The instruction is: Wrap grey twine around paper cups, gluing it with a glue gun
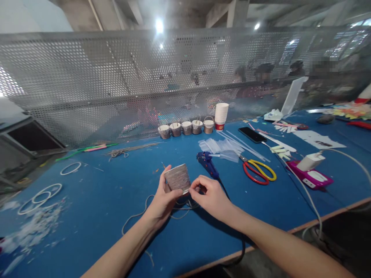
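Note:
My left hand [162, 197] is closed around a paper cup wrapped in grey-brown cord [177, 177], held tilted on its side above the table. The fingertips of my right hand [210, 193] are pinched together at the cup's lower right edge; they seem to hold the cord, though its end is hidden by the fingers. Loose grey cord [127, 221] trails in loops on the table beneath my hands. A blue hot glue gun [207, 164] lies just beyond my right hand. Red-and-yellow-handled scissors [257, 172] rest to the right of it.
Several cord-wrapped cups [187, 128] stand in a row at the back beside stacked paper cups [221, 116]. Clear glue sticks [222, 146], a phone [252, 134] and a magenta power strip [310, 175] are on the right. White rings [40, 196] lie left. A perforated metal screen [121, 85] borders the blue table.

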`<move>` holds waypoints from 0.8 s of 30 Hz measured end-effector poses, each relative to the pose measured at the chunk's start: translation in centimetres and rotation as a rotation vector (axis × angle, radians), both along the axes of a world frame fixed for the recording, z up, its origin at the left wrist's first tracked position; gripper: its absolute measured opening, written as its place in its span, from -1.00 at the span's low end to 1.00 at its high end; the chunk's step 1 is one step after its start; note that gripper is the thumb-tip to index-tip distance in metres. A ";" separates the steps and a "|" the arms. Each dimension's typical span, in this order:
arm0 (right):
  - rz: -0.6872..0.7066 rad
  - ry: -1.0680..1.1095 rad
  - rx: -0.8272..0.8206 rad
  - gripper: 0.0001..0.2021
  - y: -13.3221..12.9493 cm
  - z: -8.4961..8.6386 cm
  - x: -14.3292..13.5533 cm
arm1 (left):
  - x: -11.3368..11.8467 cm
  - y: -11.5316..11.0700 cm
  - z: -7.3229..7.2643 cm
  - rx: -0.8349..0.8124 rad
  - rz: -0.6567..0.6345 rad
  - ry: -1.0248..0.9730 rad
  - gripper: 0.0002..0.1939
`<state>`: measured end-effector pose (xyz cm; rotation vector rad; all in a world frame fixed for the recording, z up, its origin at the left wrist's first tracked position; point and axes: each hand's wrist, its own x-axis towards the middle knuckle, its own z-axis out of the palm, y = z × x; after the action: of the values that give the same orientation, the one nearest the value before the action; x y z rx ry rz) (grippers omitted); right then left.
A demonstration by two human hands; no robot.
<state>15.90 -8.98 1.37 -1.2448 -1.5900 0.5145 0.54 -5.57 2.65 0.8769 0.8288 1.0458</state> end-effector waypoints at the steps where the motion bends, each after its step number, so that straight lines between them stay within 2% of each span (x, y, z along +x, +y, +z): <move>1: -0.002 0.000 0.000 -0.87 0.0 0.0 0.0 | 0.0 -0.1 0.1 -0.001 0.003 -0.002 -0.08; 9: -0.020 -0.025 0.041 -0.86 0.0 -0.1 0.0 | 0.0 0.2 0.2 -0.019 -0.048 0.001 0.05; 20: -0.023 -0.047 0.027 -0.88 -0.3 0.0 -0.2 | 0.1 0.1 -0.6 0.055 -0.036 0.013 -0.17; 24: -0.015 -0.034 0.020 -0.86 -0.3 0.2 -0.2 | -0.1 0.2 -0.6 0.025 -0.048 0.002 -0.13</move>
<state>15.74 -9.30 1.56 -1.2559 -1.6087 0.4693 0.44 -5.35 2.08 0.9151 0.7943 1.0157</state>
